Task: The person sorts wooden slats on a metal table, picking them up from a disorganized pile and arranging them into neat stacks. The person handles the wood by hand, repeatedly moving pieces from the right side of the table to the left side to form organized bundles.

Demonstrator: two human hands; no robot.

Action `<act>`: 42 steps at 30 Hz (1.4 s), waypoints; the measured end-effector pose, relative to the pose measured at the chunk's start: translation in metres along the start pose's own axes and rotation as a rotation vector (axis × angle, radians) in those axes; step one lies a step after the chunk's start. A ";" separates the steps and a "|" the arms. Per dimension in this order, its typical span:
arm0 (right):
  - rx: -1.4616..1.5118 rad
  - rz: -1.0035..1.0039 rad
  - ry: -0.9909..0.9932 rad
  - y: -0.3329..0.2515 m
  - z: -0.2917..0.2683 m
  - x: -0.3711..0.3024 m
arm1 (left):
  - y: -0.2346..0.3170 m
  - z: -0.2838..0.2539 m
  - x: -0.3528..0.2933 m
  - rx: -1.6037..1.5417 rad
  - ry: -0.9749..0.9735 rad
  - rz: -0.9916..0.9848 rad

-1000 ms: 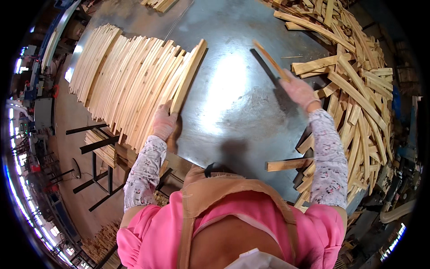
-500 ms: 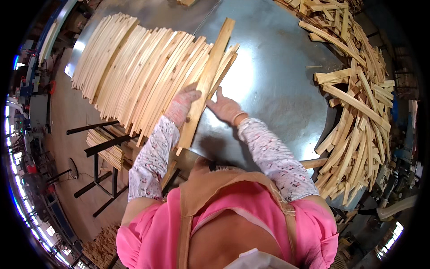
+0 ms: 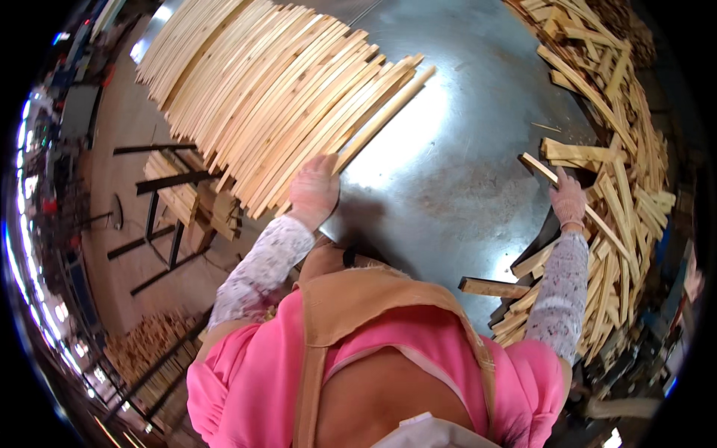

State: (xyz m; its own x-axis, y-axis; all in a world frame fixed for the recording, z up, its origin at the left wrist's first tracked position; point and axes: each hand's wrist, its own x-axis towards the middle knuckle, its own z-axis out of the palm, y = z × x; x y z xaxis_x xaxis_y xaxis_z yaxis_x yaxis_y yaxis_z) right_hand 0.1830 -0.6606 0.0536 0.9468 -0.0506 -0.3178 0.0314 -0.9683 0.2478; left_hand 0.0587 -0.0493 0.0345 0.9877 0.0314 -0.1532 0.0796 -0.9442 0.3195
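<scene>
My left hand [image 3: 314, 196] is closed around the near end of a wooden strip [image 3: 388, 118], the rightmost of a row. Many pale wooden strips [image 3: 261, 97] lie side by side in that row, slanting away from me, their ends uneven. Its thumb and fingertips are partly hidden. Out to the right, my right hand [image 3: 567, 200] grips another wooden strip [image 3: 539, 169] at the edge of a loose heap of strips [image 3: 616, 209]. One end of this held strip juts past the fingers over the table. Both hands wear thin pale gloves.
A shiny metal table [image 3: 441, 194] carries the row and the heap. A short wooden piece [image 3: 493, 287] sticks out over its near right edge. At left, a black metal stand [image 3: 175, 179] holds more wood, with stacked strips [image 3: 149, 343] below.
My right hand has gone from the row across to the heap and taken hold of a strip. The broad strip formerly lying across the row's right end is no longer on top.
</scene>
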 end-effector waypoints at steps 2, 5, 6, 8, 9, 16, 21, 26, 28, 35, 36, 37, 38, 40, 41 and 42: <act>-0.014 -0.004 0.010 0.007 0.015 -0.001 | 0.001 0.018 -0.006 0.173 0.218 0.129; 0.086 -0.081 0.030 0.007 0.009 0.005 | -0.009 0.033 0.000 0.370 0.252 0.165; 0.175 -0.119 0.026 -0.012 -0.010 0.000 | -0.009 0.034 -0.005 0.402 0.186 0.132; 0.326 -0.163 0.010 -0.041 -0.035 -0.013 | -0.012 0.040 -0.014 0.394 0.247 0.191; 0.381 -0.149 -0.021 -0.050 -0.037 -0.011 | -0.010 0.042 -0.016 0.365 0.259 0.208; 1.066 -0.066 0.035 -0.144 0.054 0.064 | 0.004 0.042 0.006 0.290 -0.054 -0.122; 1.321 0.133 -0.192 -0.323 0.015 0.060 | -0.018 -0.020 -0.040 -0.155 -0.008 -0.229; 1.068 -0.113 0.051 -0.487 -0.015 0.030 | -0.180 -0.059 -0.101 -0.746 0.639 -0.382; 1.041 -0.150 -0.007 -0.501 0.000 0.038 | -0.273 -0.098 -0.133 -0.953 1.007 -0.398; 1.571 0.298 0.018 -0.509 -0.001 0.028 | -0.648 -0.076 -0.212 -0.287 0.821 -1.327; 1.368 0.152 0.044 -0.516 -0.001 0.030 | -0.695 -0.050 -0.210 -0.271 0.825 -1.306; 1.144 0.024 0.058 -0.516 0.001 0.032 | -0.734 -0.027 -0.213 -0.212 0.737 -1.362; 0.752 -0.151 0.122 -0.483 0.003 0.034 | -0.762 0.006 -0.206 -0.195 0.611 -1.387; 0.313 -0.326 0.267 -0.465 0.015 0.059 | -0.829 0.073 -0.231 0.069 0.030 -0.909; 0.206 -0.319 0.240 -0.492 0.011 0.048 | -0.833 0.062 -0.223 0.149 -0.018 -0.931; 0.278 -0.286 0.214 -0.497 0.002 0.042 | -0.818 0.072 -0.210 0.109 0.027 -0.981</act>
State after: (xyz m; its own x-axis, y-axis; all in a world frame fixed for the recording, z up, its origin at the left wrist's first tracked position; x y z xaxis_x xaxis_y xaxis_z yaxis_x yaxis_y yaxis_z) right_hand 0.2062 -0.1823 -0.0841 0.9585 0.2518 -0.1338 0.2417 -0.9664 -0.0873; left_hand -0.2239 0.6934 -0.2618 0.4935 0.8228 -0.2819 0.8533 -0.5207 -0.0258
